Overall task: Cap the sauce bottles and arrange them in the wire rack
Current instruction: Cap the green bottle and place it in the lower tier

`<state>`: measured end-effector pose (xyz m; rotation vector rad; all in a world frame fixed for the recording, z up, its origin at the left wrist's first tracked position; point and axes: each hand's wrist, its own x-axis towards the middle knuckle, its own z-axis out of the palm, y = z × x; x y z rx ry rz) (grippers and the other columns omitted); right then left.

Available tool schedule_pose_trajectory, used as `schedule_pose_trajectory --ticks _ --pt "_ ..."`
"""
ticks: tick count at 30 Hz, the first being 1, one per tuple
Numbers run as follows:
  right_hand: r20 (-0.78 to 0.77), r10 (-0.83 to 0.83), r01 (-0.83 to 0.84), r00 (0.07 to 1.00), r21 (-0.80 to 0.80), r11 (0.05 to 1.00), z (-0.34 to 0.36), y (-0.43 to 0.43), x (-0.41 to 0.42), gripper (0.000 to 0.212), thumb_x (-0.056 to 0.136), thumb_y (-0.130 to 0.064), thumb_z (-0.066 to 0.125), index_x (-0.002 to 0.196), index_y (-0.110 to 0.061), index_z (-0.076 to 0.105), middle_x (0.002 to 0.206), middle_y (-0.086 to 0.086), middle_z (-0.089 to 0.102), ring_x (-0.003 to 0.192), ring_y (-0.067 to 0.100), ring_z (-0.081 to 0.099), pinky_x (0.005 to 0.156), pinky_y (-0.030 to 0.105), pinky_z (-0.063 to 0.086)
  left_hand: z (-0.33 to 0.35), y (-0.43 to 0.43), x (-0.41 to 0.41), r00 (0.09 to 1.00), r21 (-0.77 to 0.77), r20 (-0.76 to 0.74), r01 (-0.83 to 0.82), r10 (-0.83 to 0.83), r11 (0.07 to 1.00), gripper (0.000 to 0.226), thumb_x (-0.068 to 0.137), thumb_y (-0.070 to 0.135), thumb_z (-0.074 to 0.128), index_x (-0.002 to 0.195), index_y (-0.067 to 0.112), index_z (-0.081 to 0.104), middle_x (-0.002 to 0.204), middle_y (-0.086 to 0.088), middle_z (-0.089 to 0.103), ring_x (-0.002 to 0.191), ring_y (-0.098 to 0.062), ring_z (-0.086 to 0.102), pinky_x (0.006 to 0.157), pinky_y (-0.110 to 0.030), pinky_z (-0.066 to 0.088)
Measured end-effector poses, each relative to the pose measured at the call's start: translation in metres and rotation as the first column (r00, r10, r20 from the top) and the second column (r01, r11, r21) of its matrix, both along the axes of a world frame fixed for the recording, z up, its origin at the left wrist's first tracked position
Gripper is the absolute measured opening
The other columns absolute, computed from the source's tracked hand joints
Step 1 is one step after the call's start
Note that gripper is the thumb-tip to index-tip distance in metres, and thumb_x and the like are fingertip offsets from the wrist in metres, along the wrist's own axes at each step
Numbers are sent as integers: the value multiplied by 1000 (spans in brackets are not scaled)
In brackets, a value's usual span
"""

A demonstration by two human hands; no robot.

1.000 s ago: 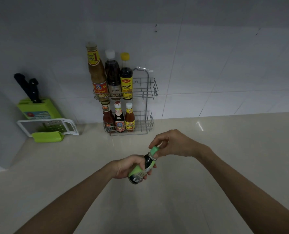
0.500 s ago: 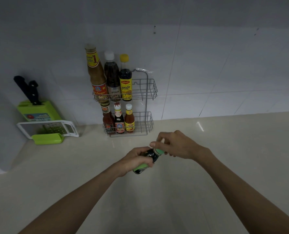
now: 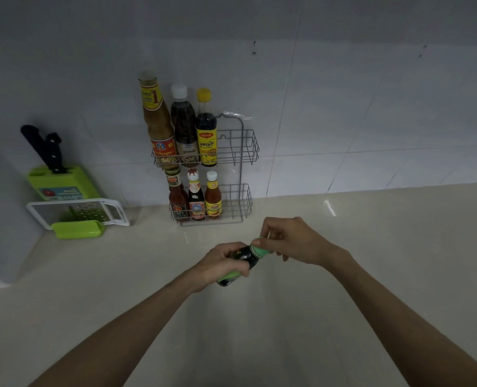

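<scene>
Fingers of the left hand (image 3: 220, 263) wrap the dark sauce bottle (image 3: 244, 259), held above the surface (image 3: 371, 275), long axis tilted up toward the right. Right-hand fingers (image 3: 262, 243) pinch the green cap (image 3: 260, 250) at its neck; right hand (image 3: 293, 241) sits nearer the cap. Wire rack (image 3: 245, 152) stands behind against the wall: three bottles per tier, right ends free.

This is a kitchen in a home. The wall (image 3: 343, 107) has white tiles and meets a smooth, pale counter (image 3: 371, 247). A wire rack (image 3: 245, 152) full of sauce bottles (image 3: 206, 135) stands by the wall. A green knife block (image 3: 64, 182) with black knives (image 3: 43, 148) and a grater (image 3: 78, 212) sit in the corner.
</scene>
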<state>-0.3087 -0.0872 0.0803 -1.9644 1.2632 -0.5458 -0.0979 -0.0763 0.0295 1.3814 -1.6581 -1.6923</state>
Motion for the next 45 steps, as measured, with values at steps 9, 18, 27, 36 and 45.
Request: schedule_pose_trajectory --ticks 9,18,27,36,45 --pt "-95 4 -12 995 -83 996 -2 2 2 27 83 -53 66 82 -27 65 69 -6 69 58 3 61 56 21 50 1 3 2 1000 -2 -7 15 -15 1000 30 61 19 72 90 28 72 85 -1 68 81 -15 63 74 -29 49" --pt "-264 -30 -7 964 -137 991 -6 16 7 28 84 -60 57 93 -34 52 71 -10 61 59 6 53 56 30 42 2 6 4 999 15 -40 16 -15 1000 31 62 17 72 93 22 73 94 -14 71 85 -18 64 78 -32 50" --pt "-61 -571 552 819 -189 812 -44 31 45 30 89 -41 60 81 -16 45 62 4 59 55 25 50 51 30 35 -16 18 -5 984 -345 78 -124 160 930 47 67 21 82 110 34 68 98 7 71 87 -12 66 73 -18 53" --pt "38 -370 372 928 -42 927 -23 -3 31 18 92 -34 59 78 -22 61 58 -6 54 51 5 44 52 22 37 -4 15 5 979 -311 131 -112 159 944 55 75 30 80 125 29 57 112 7 64 101 -11 62 82 -17 51" --pt "161 -10 13 987 -21 1000 23 -28 27 16 98 -34 52 100 -24 64 74 -20 65 59 -2 54 55 10 39 -1 17 21 981 -19 -196 -11 7 1000 16 75 14 82 88 19 75 90 0 76 88 -14 70 81 -24 51"
